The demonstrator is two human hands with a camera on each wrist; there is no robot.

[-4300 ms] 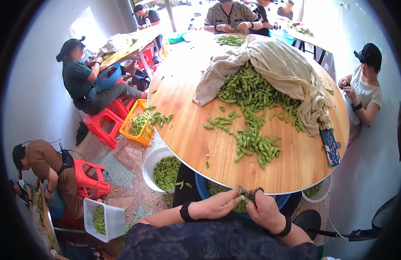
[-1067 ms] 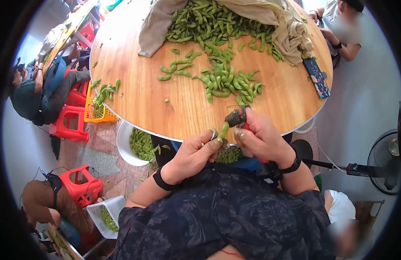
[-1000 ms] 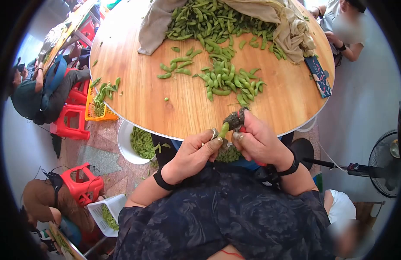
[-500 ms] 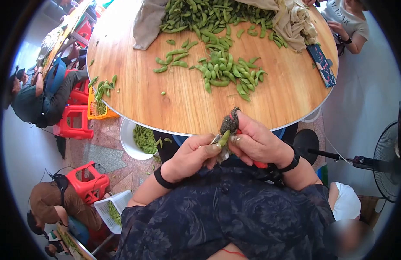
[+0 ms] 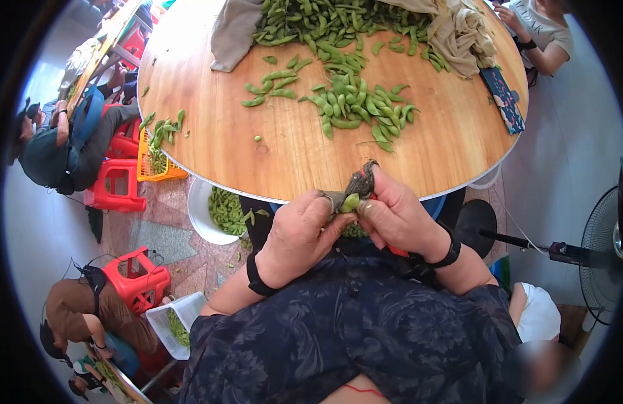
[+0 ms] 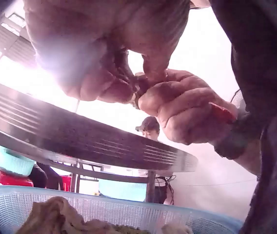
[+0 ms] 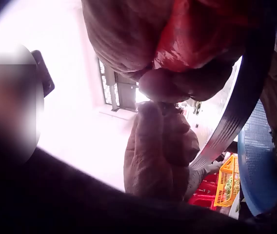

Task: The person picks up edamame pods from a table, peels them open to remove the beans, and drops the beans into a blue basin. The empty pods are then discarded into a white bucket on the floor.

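In the head view, my left hand [image 5: 298, 232] and right hand [image 5: 404, 219] meet just off the near edge of the round wooden table [image 5: 284, 161]. Between their fingertips is a green soybean pod [image 5: 350, 203], which the left thumb and fingers pinch, a greyish covering on one finger. My right hand grips a red-handled tool, its red handle [image 7: 189, 39] filling the palm in the right wrist view; most of it is hidden. A dark, crusted end [image 5: 360, 180] sits by the right index finger, against the pod. More soybean pods [image 5: 355, 101] lie loose on the table.
A cloth [image 5: 463, 40] partly covers the pod heap. A patterned dark blue packet [image 5: 502, 101] lies at the right edge. Below stand a white bucket [image 5: 202, 219] of pods, a yellow basket [image 5: 156, 168] and a blue basket [image 6: 216, 222]. A fan [image 5: 604, 256] stands right; other people sit around.
Earlier the hands worked lower at the table edge, then rose with a longer-looking pod. Now the left hand has turned over, fingers closer to the right hand, and less of the pod shows.
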